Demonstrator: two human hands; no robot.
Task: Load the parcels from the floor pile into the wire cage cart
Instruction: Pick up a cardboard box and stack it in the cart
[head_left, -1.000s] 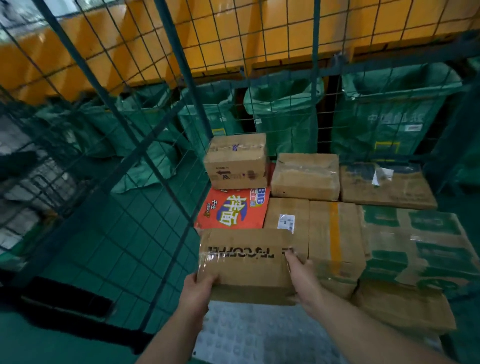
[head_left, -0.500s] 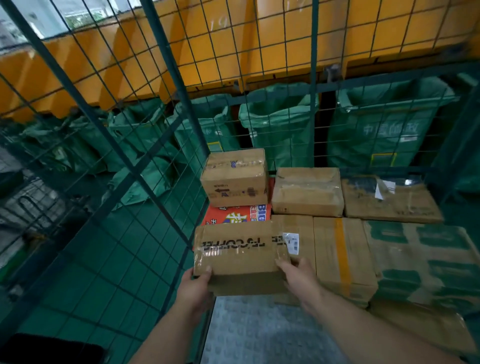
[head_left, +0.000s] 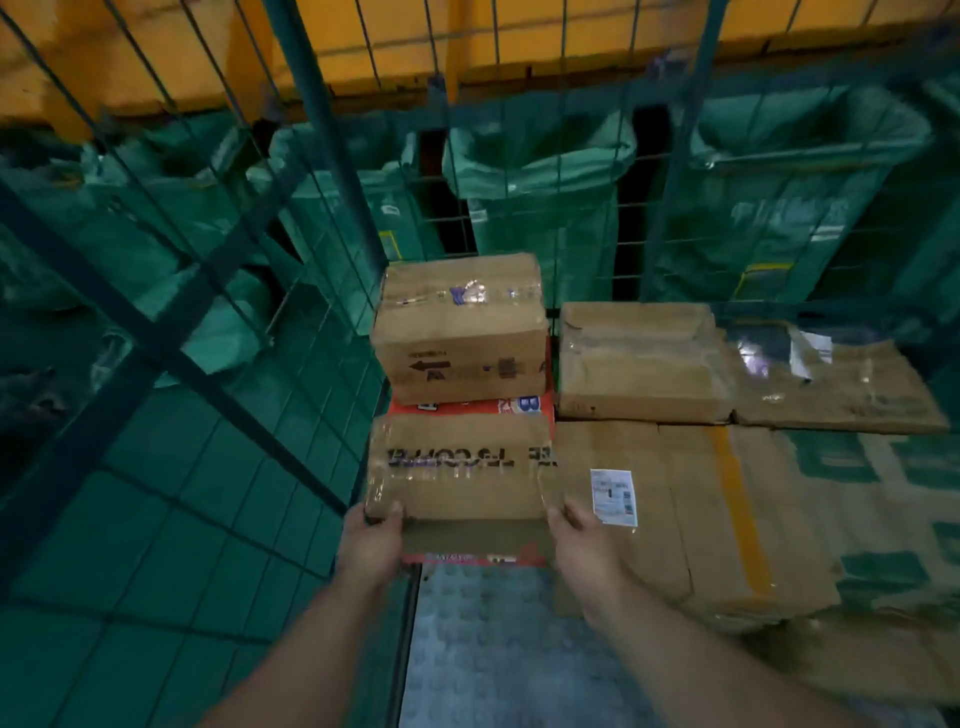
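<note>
Green wire of the cage cart (head_left: 330, 156) stands at the left, and the parcel in hand lies close beside it, inside the cart. The left hand (head_left: 371, 543) grips the near left corner of this brown carton (head_left: 462, 467), with the thumb on top of the edge. The carton lies over a flat red box (head_left: 467, 406), whose near edge shows below it; I cannot tell if its full weight is down. The right hand (head_left: 584, 553) holds the near right corner, just beside the labelled carton (head_left: 613, 447).

To do this step well, I think the carton should slide forward until it meets the small taped carton (head_left: 460, 332) behind, with its left side parallel to the wire. The tight place is on the right, where fingers can be pinched against the neighbour, so that hand should draw out backward. Let go only when the carton sits flat and does not rock.
</note>
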